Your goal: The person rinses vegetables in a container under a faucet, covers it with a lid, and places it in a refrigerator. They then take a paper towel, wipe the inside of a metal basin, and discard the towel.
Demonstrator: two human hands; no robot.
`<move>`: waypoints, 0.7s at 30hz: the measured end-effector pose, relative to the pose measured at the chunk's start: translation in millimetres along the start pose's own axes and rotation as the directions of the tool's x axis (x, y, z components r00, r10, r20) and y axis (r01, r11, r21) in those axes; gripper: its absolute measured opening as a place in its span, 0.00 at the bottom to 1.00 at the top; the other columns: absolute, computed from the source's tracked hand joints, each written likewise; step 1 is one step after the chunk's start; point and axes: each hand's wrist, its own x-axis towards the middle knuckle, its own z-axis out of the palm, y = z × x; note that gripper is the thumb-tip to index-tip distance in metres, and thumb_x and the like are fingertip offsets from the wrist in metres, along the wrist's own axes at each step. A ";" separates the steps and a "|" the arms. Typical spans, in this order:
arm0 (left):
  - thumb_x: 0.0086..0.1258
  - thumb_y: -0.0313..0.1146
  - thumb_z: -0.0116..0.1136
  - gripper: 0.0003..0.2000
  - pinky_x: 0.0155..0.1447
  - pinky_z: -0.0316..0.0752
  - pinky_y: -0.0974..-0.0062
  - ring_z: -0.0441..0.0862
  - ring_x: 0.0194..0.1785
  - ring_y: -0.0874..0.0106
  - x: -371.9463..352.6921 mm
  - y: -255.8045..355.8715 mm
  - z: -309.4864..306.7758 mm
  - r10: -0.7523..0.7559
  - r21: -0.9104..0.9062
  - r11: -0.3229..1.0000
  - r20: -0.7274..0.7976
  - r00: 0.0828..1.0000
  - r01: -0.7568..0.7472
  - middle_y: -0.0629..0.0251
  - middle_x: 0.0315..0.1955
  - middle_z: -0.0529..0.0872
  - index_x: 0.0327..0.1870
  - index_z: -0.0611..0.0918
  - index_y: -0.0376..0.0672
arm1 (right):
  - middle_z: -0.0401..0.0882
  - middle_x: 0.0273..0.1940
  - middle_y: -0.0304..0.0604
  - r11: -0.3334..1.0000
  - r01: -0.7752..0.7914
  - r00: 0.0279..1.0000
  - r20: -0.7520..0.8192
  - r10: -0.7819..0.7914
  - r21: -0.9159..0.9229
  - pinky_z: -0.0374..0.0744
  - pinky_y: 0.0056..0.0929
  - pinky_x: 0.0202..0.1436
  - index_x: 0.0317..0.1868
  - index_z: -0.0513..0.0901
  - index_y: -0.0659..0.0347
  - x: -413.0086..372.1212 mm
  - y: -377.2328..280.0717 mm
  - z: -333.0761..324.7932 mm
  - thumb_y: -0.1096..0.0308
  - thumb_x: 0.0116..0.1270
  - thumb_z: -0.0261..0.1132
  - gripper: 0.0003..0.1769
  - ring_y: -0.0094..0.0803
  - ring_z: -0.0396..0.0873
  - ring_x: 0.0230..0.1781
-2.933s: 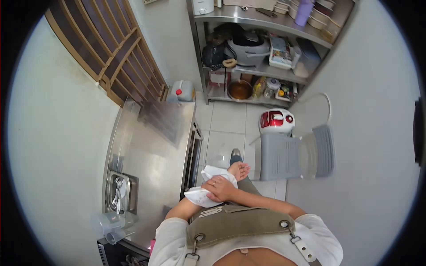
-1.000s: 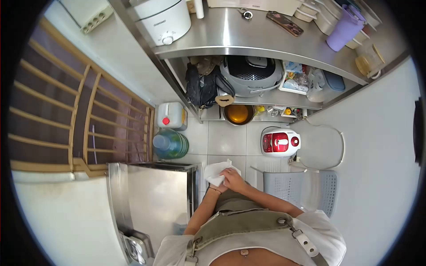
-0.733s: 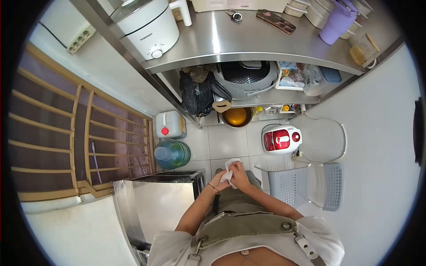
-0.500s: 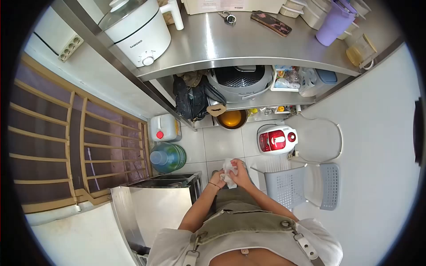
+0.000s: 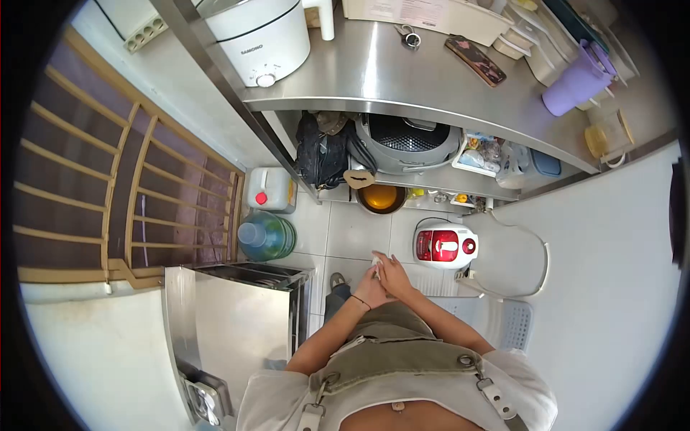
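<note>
My left hand (image 5: 370,289) and my right hand (image 5: 392,279) are pressed together in front of my apron (image 5: 388,355), above the tiled floor. A small bit of white, crumpled material (image 5: 376,261) shows between the fingers near the fingertips. The fingers of my left hand are closed around it, partly hidden by my right hand. My right hand lies over it from the right side, its fingers close together. Most of the white material is hidden by the hands.
Ahead is a steel shelf (image 5: 345,72) with a white cooker (image 5: 262,43), phone (image 5: 476,60), keys (image 5: 410,39) and purple tumbler (image 5: 579,79). A red-white appliance (image 5: 445,245) stands on the floor. Left are a water bottle (image 5: 267,235) and steel cabinet (image 5: 241,316).
My hands have come together, and the white material, spread between them before, is now mostly hidden. The view has turned, and a shoe shows below.
</note>
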 end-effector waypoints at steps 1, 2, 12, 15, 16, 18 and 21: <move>0.71 0.56 0.31 0.30 0.70 0.52 0.58 0.60 0.68 0.62 6.5 -1.3 -5.4 0.003 -0.073 0.997 0.023 1.000 -0.001 0.60 0.64 0.66 0.65 0.64 0.45 | 0.77 0.45 0.57 0.991 -0.123 0.990 0.073 0.118 0.058 0.62 0.55 0.63 0.62 0.63 0.55 3.3 -1.7 -5.3 0.69 0.67 0.50 0.22 0.50 0.75 0.48; 0.69 0.58 0.33 0.33 0.70 0.50 0.58 0.58 0.69 0.61 12.8 -2.4 -9.3 0.009 -0.144 0.990 0.048 0.999 -0.002 0.58 0.65 0.65 0.66 0.63 0.43 | 0.77 0.45 0.57 0.992 -0.116 0.990 0.085 0.111 0.049 0.62 0.55 0.63 0.62 0.63 0.55 4.9 -1.7 -7.2 0.69 0.67 0.50 0.22 0.50 0.75 0.48; 0.68 0.60 0.39 0.29 0.56 0.70 0.62 0.76 0.44 0.63 46.8 16.4 -52.6 0.299 -0.318 0.859 -0.322 0.898 -0.400 0.63 0.35 0.79 0.44 0.78 0.38 | 0.71 0.59 0.47 0.944 0.316 0.899 0.349 -0.265 -0.096 0.52 0.66 0.66 0.53 0.70 0.59 -0.3 -1.6 0.8 0.70 0.62 0.51 0.17 0.41 0.61 0.66; 0.67 0.59 0.41 0.26 0.49 0.72 0.66 0.75 0.39 0.66 53.6 10.5 -62.0 0.326 -0.347 0.799 -0.436 0.839 -0.490 0.65 0.27 0.76 0.30 0.77 0.42 | 0.73 0.57 0.47 0.946 0.321 0.888 0.334 -0.315 0.039 0.68 0.48 0.61 0.46 0.76 0.58 10.6 6.0 1.8 0.74 0.59 0.55 0.13 0.41 0.69 0.60; 0.66 0.59 0.42 0.25 0.47 0.72 0.67 0.74 0.38 0.67 56.6 9.3 -67.7 0.333 -0.389 0.764 -0.447 0.830 -0.515 0.66 0.26 0.75 0.26 0.75 0.43 | 0.75 0.54 0.47 0.937 0.305 0.874 0.342 -0.346 0.168 0.73 0.41 0.58 0.44 0.77 0.58 13.6 11.5 4.2 0.75 0.58 0.56 0.13 0.42 0.72 0.57; 0.66 0.57 0.42 0.23 0.31 0.68 0.73 0.69 0.26 0.72 68.9 5.8 -92.4 0.301 -0.491 0.681 -0.488 0.819 -0.543 0.70 0.18 0.69 0.20 0.69 0.48 | 0.79 0.47 0.47 0.916 0.350 0.883 0.258 -0.392 0.196 0.76 0.36 0.52 0.40 0.79 0.59 9.8 24.5 8.8 0.76 0.55 0.59 0.11 0.45 0.77 0.49; 0.69 0.52 0.40 0.20 0.14 0.43 0.78 0.47 0.11 0.77 70.2 17.6 -127.2 0.331 -0.478 0.521 -0.650 0.684 -0.707 0.76 0.09 0.52 0.18 0.64 0.52 | 0.79 0.44 0.49 0.968 0.203 0.923 0.301 -0.239 0.145 0.75 0.35 0.51 0.41 0.80 0.61 11.9 48.6 10.4 0.77 0.58 0.57 0.10 0.44 0.77 0.47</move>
